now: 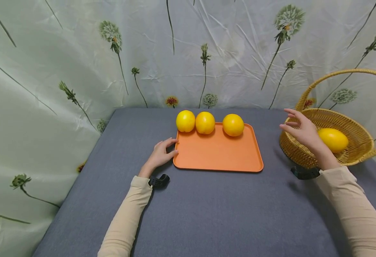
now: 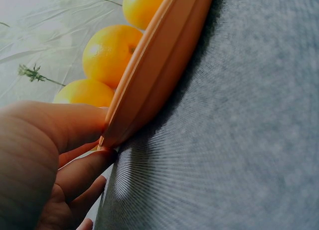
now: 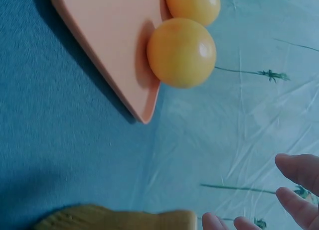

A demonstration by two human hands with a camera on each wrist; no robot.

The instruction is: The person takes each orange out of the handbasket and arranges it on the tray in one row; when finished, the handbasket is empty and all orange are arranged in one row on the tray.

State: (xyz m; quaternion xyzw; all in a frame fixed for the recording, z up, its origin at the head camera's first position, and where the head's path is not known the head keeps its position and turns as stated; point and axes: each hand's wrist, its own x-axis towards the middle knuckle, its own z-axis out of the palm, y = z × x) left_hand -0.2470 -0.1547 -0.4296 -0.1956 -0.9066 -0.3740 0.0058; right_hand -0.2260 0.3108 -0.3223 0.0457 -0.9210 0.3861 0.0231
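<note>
My left hand [image 1: 160, 154] touches the left edge of an orange rectangular tray [image 1: 218, 153] with extended fingers and thumb; the left wrist view shows thumb and index fingertips against its rim. Along the tray's far side sit three round yellow oranges: one at the far left corner [image 1: 185, 121], one beside it [image 1: 205, 122], and one farther right [image 1: 233, 125]. My right hand [image 1: 303, 132] hovers over the left rim of a wicker basket [image 1: 295, 153], fingers apart and holding nothing. Inside the basket lies another yellow fruit [image 1: 333, 140], partly hidden by the right wrist.
The grey cloth-covered table [image 1: 220, 210] extends around the tray. A tall arched handle [image 1: 345, 72] rises over the basket. Behind the table hangs a pale curtain [image 1: 233, 46] printed with dandelions. Both wrists wear black bands.
</note>
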